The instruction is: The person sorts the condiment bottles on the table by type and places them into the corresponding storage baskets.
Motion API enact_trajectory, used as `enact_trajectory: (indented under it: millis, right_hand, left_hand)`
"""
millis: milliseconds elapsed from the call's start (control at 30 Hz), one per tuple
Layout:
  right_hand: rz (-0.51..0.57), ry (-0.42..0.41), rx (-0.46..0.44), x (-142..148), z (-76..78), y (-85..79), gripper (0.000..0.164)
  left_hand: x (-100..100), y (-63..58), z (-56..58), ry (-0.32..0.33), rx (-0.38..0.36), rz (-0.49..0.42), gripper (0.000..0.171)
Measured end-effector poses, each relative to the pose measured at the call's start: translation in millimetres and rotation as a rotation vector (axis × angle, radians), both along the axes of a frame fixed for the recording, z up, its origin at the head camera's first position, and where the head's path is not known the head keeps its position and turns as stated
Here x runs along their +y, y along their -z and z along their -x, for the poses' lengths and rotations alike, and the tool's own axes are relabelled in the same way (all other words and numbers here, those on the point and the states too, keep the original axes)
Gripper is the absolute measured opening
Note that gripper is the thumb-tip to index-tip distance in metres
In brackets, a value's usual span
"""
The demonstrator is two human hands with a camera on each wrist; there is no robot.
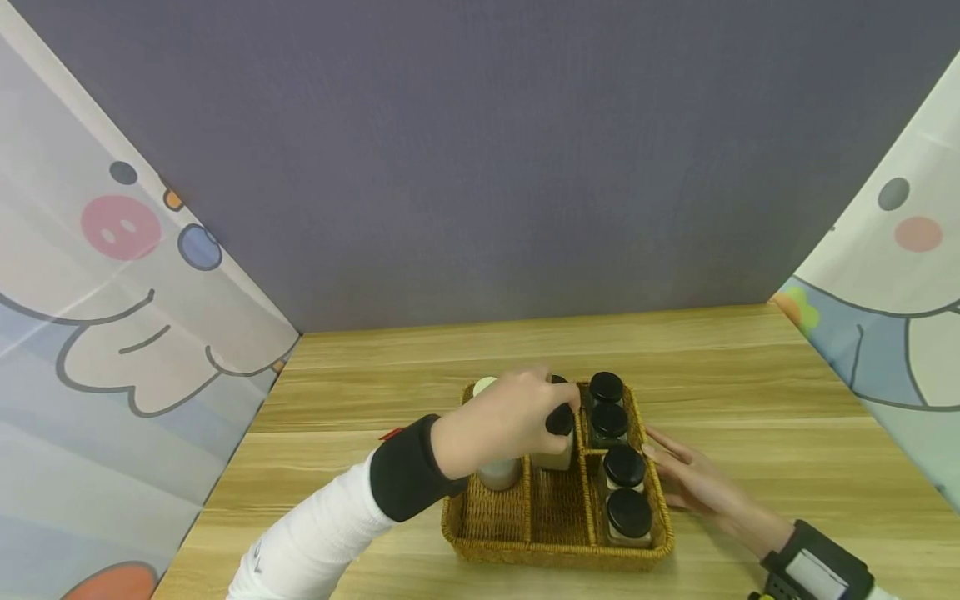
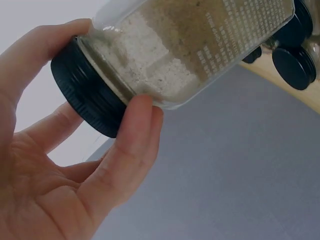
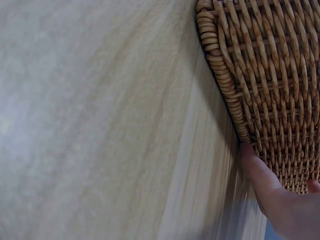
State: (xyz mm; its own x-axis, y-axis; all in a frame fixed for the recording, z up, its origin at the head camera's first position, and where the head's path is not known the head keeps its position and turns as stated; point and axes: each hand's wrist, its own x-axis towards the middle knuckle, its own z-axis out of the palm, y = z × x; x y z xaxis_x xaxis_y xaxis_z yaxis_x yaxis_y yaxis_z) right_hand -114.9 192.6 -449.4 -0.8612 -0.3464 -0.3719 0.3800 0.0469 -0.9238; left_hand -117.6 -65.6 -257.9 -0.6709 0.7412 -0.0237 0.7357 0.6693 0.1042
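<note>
Over the middle of a wicker basket (image 1: 555, 550), my left hand (image 1: 517, 412) grips a glass spice jar (image 2: 165, 50) by its black lid (image 2: 90, 87), thumb and fingers around it. The jar holds a pale brown powder and has printed white lettering. In the head view part of it (image 1: 555, 458) shows below the hand. My right hand (image 1: 693, 479) rests against the basket's right side with fairly straight fingers. One fingertip (image 3: 248, 152) meets the wicker low down in the right wrist view.
Several black-lidded jars (image 1: 624, 467) stand in the basket's right compartments. A jar with a pale lid (image 1: 483, 385) is in the left one, partly behind my left arm. Wicker dividers (image 1: 588, 500) split the basket, which sits on a wooden table (image 1: 360, 392) before a grey panel (image 1: 480, 167).
</note>
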Motion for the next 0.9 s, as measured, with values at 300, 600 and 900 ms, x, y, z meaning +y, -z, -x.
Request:
enact_trajectory:
  millis: [300,600,900]
  right_hand:
    - [0.007,0.0,-0.003,-0.4,0.4,0.0,0.069]
    - [-0.001,-0.007,-0.01,0.4,0.7,0.3,0.069]
    - [0.0,-0.005,-0.014,1.6,1.3,0.0,0.069]
  left_hand:
    - [2.9,8.8,-8.0,0.048,-0.02,0.01,0.029]
    - [6.1,27.3,-8.0,0.062,0.043,0.041,0.029]
    - [9.5,38.5,-9.9,0.056,0.016,0.033,0.032]
